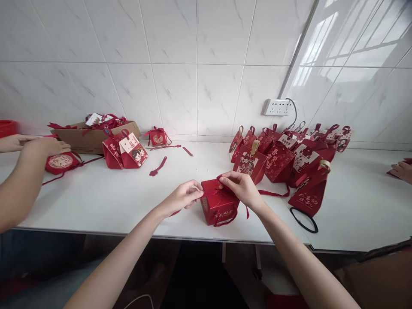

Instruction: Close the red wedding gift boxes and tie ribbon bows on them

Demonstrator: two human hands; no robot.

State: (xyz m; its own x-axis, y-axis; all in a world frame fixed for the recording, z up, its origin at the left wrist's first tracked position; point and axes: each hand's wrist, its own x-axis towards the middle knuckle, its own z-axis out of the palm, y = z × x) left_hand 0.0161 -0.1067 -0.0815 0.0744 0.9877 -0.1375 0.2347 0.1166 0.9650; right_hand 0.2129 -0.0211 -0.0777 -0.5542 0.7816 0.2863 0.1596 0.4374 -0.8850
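A red gift box (219, 208) with pale lettering and a twisted cord handle (225, 222) stands on the white table in front of me. Across its top runs a red ribbon (212, 192). At the box's left edge, my left hand (185, 195) pinches the ribbon between thumb and fingers. My right hand (236, 185) is over the right side of the top, fingers closed on another part of the ribbon. Loose ribbon hangs below both hands. Parts of the box top are covered by my right fingers.
Several red gift boxes (279, 162) crowd the right, near a black ring (304, 221). Two boxes (133, 151), a cardboard carton (86, 139) and a small box (159, 137) stand left. Another person's hands (41, 146) handle a red box far left; a hand (402, 171) shows far right.
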